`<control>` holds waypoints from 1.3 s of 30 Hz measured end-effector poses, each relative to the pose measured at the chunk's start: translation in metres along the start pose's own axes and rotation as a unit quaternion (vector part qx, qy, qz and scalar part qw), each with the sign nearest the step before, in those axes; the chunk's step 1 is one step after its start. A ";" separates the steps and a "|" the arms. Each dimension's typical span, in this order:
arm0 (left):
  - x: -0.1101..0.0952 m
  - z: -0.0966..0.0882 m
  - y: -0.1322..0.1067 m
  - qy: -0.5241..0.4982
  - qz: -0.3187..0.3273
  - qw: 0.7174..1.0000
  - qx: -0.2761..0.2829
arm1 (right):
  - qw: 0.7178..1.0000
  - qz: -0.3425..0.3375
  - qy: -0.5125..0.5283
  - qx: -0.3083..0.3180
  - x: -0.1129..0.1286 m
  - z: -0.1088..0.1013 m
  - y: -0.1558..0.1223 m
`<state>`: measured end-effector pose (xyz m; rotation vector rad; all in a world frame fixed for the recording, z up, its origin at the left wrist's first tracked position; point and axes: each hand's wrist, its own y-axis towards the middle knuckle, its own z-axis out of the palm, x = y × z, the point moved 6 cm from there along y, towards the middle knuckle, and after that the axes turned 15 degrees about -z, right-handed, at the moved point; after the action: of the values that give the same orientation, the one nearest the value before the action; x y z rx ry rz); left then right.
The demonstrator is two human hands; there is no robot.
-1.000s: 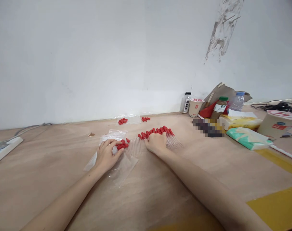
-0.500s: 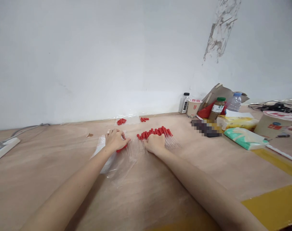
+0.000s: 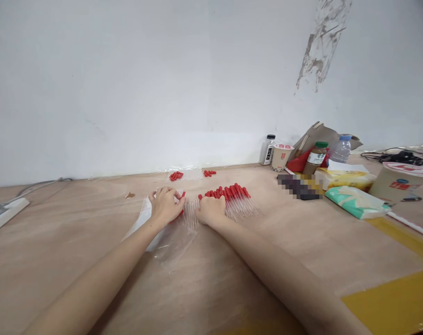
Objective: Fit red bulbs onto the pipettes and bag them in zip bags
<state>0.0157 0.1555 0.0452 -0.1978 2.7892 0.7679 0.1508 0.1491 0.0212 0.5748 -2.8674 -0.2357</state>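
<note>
1. Left hand (image 3: 165, 204): fingers bent over red caps (image 3: 183, 194); cannot tell whether it grips one.
2. Right hand (image 3: 211, 209): curled beside red-capped tubes (image 3: 238, 199), which fan out to its right; its hold is hidden, cannot tell.
3. Clear tubes (image 3: 190, 215) lie between both hands.
4. Plastic bag (image 3: 173, 243) lies beneath the left hand.

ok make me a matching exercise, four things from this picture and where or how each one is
1. left hand
2. right hand
3. power strip
4. bottle of brown drink

a. topped with a green cap
b. at the row of red-tipped clear tubes
c. at the picture's left edge
d. over the clear plastic bag

Pairs: 1-d, 2-b, 3-c, 4-a
</note>
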 end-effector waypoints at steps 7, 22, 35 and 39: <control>0.010 -0.020 -0.044 -0.073 0.064 0.995 -0.005 | 0.998 0.039 0.037 0.028 -0.004 0.001 0.005; 0.008 -0.022 -0.081 -0.154 0.167 0.972 0.061 | 0.956 -0.186 0.193 -0.118 -0.034 -0.021 -0.064; -0.004 -0.021 -0.096 -0.194 0.214 0.955 0.062 | 0.918 -0.314 0.140 -0.196 -0.015 -0.009 -0.099; -0.004 -0.020 -0.096 -0.203 0.218 0.952 0.071 | 0.920 -0.324 0.128 -0.180 -0.013 -0.008 -0.099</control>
<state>0.0345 0.0638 0.0164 0.5574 2.4919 0.6031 0.2007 0.0630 0.0073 1.3380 -2.2115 -0.7078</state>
